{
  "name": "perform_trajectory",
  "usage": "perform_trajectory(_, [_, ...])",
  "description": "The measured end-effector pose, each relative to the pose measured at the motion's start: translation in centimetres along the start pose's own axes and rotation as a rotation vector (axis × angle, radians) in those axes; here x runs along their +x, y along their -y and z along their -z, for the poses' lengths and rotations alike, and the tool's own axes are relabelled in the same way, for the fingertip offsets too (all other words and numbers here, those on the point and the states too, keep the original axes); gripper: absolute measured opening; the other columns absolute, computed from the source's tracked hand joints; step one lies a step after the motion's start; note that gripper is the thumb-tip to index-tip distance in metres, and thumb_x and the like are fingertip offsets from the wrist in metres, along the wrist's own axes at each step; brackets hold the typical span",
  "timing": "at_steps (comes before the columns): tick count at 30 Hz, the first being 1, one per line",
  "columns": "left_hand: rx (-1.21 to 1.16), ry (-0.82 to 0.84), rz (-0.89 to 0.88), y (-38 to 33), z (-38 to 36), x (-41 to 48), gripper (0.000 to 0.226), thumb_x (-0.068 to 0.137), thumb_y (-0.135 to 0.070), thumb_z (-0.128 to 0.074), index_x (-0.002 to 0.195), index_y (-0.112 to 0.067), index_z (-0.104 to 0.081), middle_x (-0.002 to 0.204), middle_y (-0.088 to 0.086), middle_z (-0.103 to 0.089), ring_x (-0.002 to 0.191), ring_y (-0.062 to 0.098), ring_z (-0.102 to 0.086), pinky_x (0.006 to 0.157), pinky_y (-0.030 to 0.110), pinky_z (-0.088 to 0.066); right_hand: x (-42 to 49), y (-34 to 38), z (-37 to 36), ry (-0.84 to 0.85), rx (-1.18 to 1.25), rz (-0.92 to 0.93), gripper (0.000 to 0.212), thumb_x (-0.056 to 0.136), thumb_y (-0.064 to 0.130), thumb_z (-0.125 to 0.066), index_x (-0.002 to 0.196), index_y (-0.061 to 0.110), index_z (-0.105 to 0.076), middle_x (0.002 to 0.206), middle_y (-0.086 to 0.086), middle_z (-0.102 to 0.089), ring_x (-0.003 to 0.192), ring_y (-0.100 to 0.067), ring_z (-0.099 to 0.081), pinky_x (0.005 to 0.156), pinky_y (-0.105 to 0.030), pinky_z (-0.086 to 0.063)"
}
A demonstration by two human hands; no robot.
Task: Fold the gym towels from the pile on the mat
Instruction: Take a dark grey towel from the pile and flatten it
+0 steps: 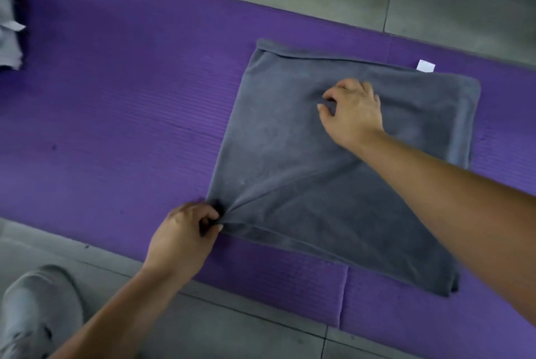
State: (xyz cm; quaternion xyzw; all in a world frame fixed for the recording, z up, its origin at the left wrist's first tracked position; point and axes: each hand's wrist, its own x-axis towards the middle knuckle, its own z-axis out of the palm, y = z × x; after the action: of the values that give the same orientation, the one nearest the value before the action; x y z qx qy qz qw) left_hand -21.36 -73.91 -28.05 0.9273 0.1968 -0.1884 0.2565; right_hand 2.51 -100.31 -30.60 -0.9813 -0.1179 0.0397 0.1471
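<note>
Folding step in progress. The gym towel [304, 155], seemingly doubled, lies flat on the mat [116, 97], right of centre. The left hand [185, 237] pinches its near-left corner. The right hand [352, 110] pinches cloth near the middle. Next, probably: carry the corner across, edges aligned.

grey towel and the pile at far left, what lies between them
Head view: only bare purple ribbed mat between the flat grey towel and the crumpled pale pile.

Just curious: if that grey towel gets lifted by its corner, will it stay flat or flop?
Probably flops: creases fan from the corner the left hand pinches. Likely light, since the towel bunches under the right hand. The ribbed mat may grip it.
</note>
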Motion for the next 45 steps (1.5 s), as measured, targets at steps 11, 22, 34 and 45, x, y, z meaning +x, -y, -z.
perform_trajectory(11, [-0.736,-0.034,0.626,0.1,0.7,0.5,0.029,0.082,-0.042,-0.08,0.084,-0.016,-0.067,0.063,-0.001,-0.074,0.057,0.021,-0.073,0.076,0.053,-0.062,12.1,10.4,-1.1,-0.009,-0.06,0.103,0.033,0.093,0.039,-0.064,0.121,0.023,-0.064,0.124,-0.006,-0.062,0.122,-0.032,-0.049,0.099,-0.041,-0.04])
perform_trajectory(22, [-0.744,-0.166,0.626,0.6,0.0,-0.6,0.017,0.078,-0.033,-0.085,0.077,-0.029,-0.068,0.06,-0.018,-0.067,0.069,0.017,-0.067,0.067,0.033,-0.052,15.9,9.6,1.4,0.315,0.139,0.033,0.025,0.098,0.033,-0.063,0.086,0.012,-0.071,0.083,-0.002,-0.065,0.077,-0.014,-0.057,0.071,-0.027,-0.043])
perform_trajectory(34, [-0.714,-0.224,0.572,2.7,2.5,-0.3,0.024,0.095,-0.027,-0.064,0.072,-0.022,-0.068,0.068,-0.009,-0.067,0.069,0.011,-0.062,0.066,0.031,-0.043,18.6,13.3,2.6,0.363,0.773,-0.617,0.011,0.089,0.018,-0.048,0.08,0.015,-0.053,0.083,-0.009,-0.057,0.076,-0.024,-0.06,0.074,-0.037,-0.053])
perform_trajectory(45, [-0.76,-0.347,0.588,5.9,5.2,1.5,0.012,0.093,-0.018,-0.057,0.083,-0.021,-0.063,0.08,-0.002,-0.071,0.079,0.019,-0.067,0.076,0.038,-0.054,20.0,17.6,1.7,0.502,0.948,-0.438,0.033,0.102,0.03,-0.048,0.108,0.005,-0.068,0.097,-0.004,-0.076,0.083,-0.016,-0.073,0.073,-0.03,-0.06])
